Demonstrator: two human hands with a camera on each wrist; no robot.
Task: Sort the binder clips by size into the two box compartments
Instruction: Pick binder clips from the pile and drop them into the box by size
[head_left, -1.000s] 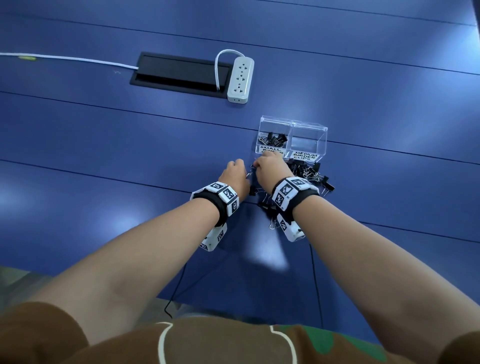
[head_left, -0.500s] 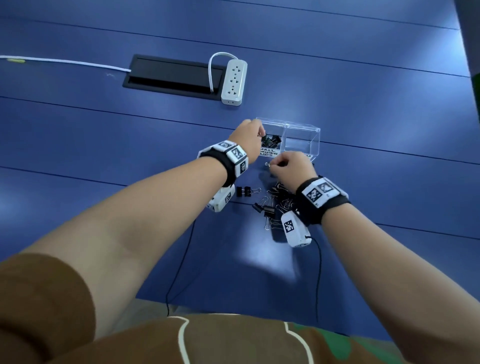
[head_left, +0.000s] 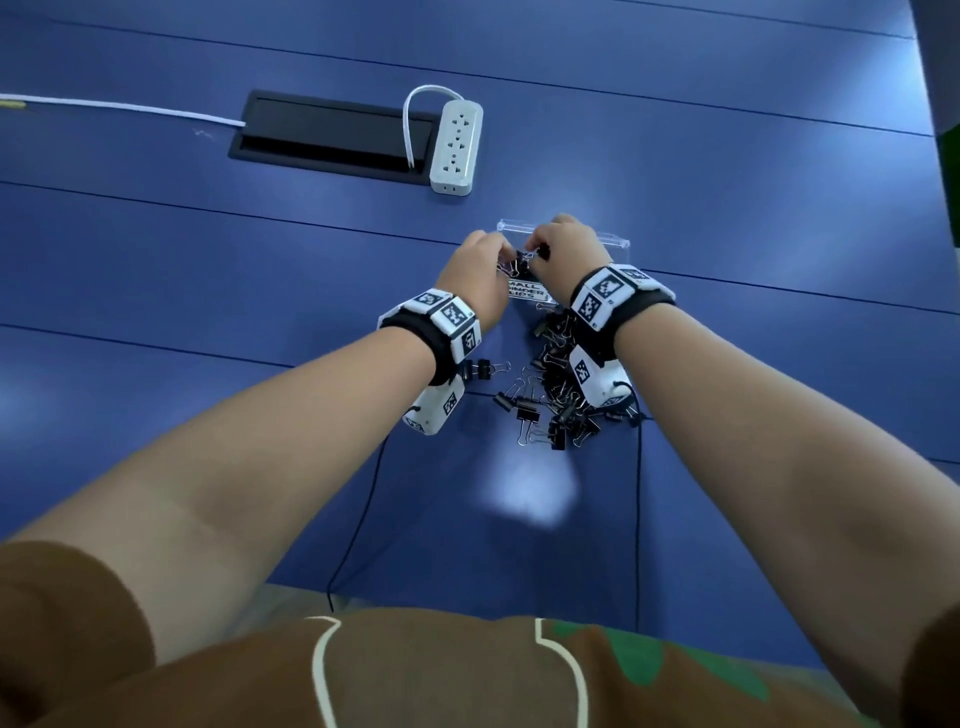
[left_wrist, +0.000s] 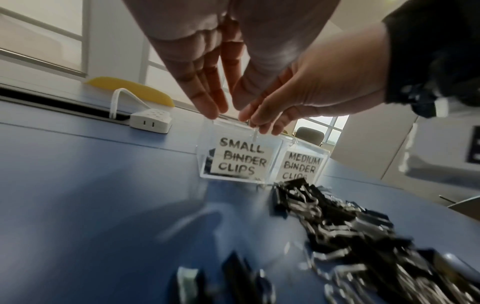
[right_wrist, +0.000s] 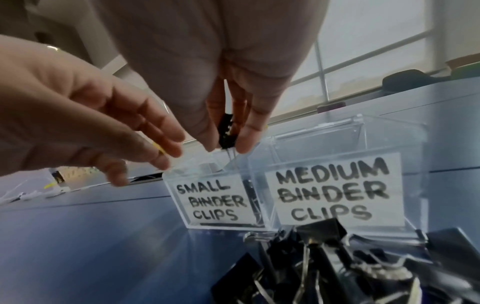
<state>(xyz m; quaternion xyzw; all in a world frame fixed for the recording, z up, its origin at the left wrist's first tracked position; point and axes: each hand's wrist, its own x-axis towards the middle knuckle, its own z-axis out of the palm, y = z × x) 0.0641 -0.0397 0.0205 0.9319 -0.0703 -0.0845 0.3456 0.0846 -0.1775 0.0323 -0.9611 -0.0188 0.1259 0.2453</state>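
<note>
Right now my right hand (right_wrist: 223, 115) pinches a small clip (right_wrist: 226, 131) over the small compartment (right_wrist: 207, 197), left hand (right_wrist: 85, 115) loose; dropped toward 3 o'clock, it lands in medium.

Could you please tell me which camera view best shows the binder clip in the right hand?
Right wrist: the small black binder clip is pinched by the right hand, above the small compartment. Head view glimpses it; left wrist view shows only its wire handle.

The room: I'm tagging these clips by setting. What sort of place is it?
Probably an office or meeting room: a long blue table with a built-in cable hatch, a power strip, and large windows behind the labelled clip box.
</note>
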